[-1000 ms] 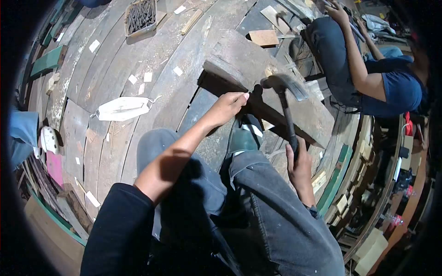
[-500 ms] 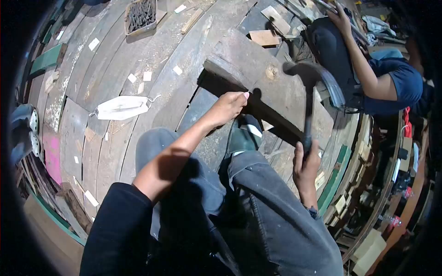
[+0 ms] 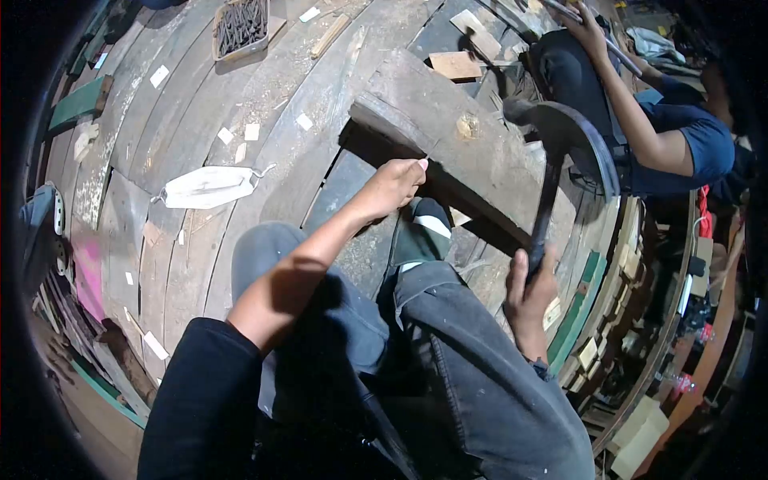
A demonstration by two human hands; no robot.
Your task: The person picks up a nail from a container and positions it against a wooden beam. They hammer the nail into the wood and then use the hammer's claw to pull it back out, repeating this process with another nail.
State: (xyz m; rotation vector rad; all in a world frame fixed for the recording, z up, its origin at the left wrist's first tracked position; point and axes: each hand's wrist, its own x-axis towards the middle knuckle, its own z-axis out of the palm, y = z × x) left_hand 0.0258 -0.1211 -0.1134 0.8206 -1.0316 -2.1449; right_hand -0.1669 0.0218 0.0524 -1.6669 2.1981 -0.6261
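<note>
My right hand is wrapped round the handle of a claw hammer. The hammer is raised, its head above the right part of a wide wooden board. At the near edge of that board, my left hand is closed, thumb and fingertips pressed together. Whatever the pinch holds, if anything, is too small to make out. A block-like timber end lies just beyond the left fingertips. One shoe shows beneath the board's near edge, between my hands.
A tray of nails sits on the plank floor at the far left. A white face mask and paper scraps lie nearer. At right, a co-worker in a blue shirt grips a rod. Stacked timber lines the right side.
The hammer head has swung slightly right and tilted, its handle now leaning more. My left hand stays at the board's edge. The co-worker's raised hand has shifted a little.
</note>
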